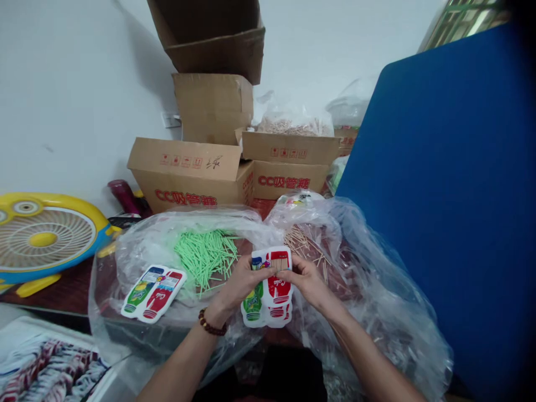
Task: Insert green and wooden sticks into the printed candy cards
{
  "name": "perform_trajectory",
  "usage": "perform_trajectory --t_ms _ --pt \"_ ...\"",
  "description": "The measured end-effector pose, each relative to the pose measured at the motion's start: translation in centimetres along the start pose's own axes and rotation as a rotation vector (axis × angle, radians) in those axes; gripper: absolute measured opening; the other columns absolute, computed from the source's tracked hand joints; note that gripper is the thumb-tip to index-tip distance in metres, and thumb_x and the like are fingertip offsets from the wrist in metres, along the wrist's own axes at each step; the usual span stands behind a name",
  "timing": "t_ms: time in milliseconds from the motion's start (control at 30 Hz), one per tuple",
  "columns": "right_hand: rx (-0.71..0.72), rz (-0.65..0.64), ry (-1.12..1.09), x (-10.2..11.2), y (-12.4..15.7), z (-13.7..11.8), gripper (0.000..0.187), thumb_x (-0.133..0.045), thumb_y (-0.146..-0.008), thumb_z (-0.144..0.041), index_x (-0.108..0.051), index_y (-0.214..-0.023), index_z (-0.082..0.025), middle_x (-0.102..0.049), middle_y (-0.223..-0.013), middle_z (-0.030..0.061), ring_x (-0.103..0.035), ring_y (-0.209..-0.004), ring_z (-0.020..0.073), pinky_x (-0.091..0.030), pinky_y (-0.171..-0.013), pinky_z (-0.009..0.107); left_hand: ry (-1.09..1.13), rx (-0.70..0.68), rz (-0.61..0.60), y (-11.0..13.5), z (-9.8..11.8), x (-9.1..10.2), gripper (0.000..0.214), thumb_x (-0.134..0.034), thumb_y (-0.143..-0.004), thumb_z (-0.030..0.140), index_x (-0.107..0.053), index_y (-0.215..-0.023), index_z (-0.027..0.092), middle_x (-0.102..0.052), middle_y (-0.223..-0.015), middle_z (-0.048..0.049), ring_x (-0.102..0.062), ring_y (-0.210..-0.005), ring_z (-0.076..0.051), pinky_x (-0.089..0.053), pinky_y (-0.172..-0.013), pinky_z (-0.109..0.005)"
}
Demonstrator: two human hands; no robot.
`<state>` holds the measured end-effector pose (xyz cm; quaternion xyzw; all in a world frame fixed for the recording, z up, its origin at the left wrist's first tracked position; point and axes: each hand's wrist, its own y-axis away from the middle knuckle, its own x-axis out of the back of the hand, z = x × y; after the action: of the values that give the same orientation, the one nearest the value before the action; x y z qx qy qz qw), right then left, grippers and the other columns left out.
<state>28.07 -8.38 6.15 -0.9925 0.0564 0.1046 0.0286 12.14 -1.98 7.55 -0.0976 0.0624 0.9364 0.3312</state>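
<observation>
My left hand and my right hand meet over a bottle-shaped packet, printed as a red cola bottle beside a green one. Both are closed on it, thumbs across its front. Thin brown sticks show in a row in the upper window of its red half. A second packet edge peeks out beneath; whether it is held too, I cannot tell. Left of my left hand, a loose pile of green sticks lies on clear plastic. Brown sticks are strewn behind my right hand. Another such packet lies flat on the left.
Cardboard boxes with red lettering stand at the back, others stacked above. A yellow and blue fan is at the left. Below it sits a white container of packets. A large blue panel borders the right. Crumpled plastic sheeting drapes the table.
</observation>
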Motion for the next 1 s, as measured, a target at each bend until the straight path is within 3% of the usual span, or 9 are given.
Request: perform_trajectory --t_ms 200,367,533,767,900,1000 --pt "-0.040 -0.062 -0.068 0.2 0.2 0.2 0.033 -0.079 -0.064 -0.028 -0.068 -0.093 -0.018 -0.073 -0.086 0.0013 -0.066 -0.076 0.0172 -0.052 -0.074 0.030 -0.027 -0.014 -0.067 0.2 0.2 0.3 0.020 -0.074 -0.072 0.028 -0.070 -0.083 0.013 -0.071 -0.075 -0.0036 -0.063 -0.065 -0.017 -0.050 -0.064 -0.026" --pt "0.017 0.068 -0.014 0.3 0.0 1.3 0.026 -0.080 -0.064 -0.028 -0.066 -0.084 -0.018 -0.067 -0.069 -0.0026 -0.062 -0.064 0.0151 -0.050 -0.065 0.028 -0.056 -0.008 -0.074 0.0 -0.1 0.0 0.024 -0.075 -0.072 0.027 -0.070 -0.089 0.012 -0.072 -0.081 -0.0054 -0.063 -0.069 -0.017 -0.049 -0.066 -0.027" --pt "0.030 0.036 -0.022 0.3 0.0 1.6 0.024 -0.080 -0.063 -0.029 -0.064 -0.077 -0.018 -0.064 -0.067 -0.0030 -0.060 -0.065 0.0149 -0.048 -0.065 0.028 -0.103 -0.078 -0.026 -0.3 -0.3 0.0 0.016 -0.075 -0.071 0.026 -0.071 -0.078 0.012 -0.070 -0.069 -0.0028 -0.060 -0.060 -0.015 -0.048 -0.062 -0.026" --pt "0.105 0.082 -0.008 0.9 0.4 1.9 0.025 -0.079 -0.066 -0.034 -0.060 -0.069 -0.018 -0.063 -0.066 -0.0027 -0.056 -0.060 0.0121 -0.043 -0.059 0.025 -0.034 -0.014 -0.061 0.0 0.5 -0.2 0.021 -0.078 -0.067 0.027 -0.072 -0.080 0.011 -0.072 -0.072 -0.0046 -0.063 -0.060 -0.017 -0.049 -0.061 -0.027" --pt "0.102 -0.003 -0.006 1.1 0.6 0.7 0.024 -0.077 -0.068 -0.035 -0.062 -0.077 -0.018 -0.065 -0.073 -0.0011 -0.059 -0.066 0.0138 -0.045 -0.065 0.026 -0.070 -0.031 -0.068 0.3 0.9 -0.1 0.018 -0.077 -0.069 0.027 -0.072 -0.077 0.012 -0.070 -0.066 -0.0022 -0.060 -0.057 -0.015 -0.047 -0.057 -0.024" --pt "0.200 0.039 0.084 1.2 0.7 -1.4 0.020 -0.074 -0.072 -0.033 -0.063 -0.083 -0.020 -0.064 -0.076 -0.0016 -0.058 -0.069 0.0133 -0.044 -0.064 0.025 -0.128 -0.035 -0.062 0.6 1.2 0.0 0.018 -0.077 -0.068 0.028 -0.072 -0.075 0.013 -0.069 -0.065 -0.0014 -0.059 -0.057 -0.014 -0.046 -0.057 -0.023"
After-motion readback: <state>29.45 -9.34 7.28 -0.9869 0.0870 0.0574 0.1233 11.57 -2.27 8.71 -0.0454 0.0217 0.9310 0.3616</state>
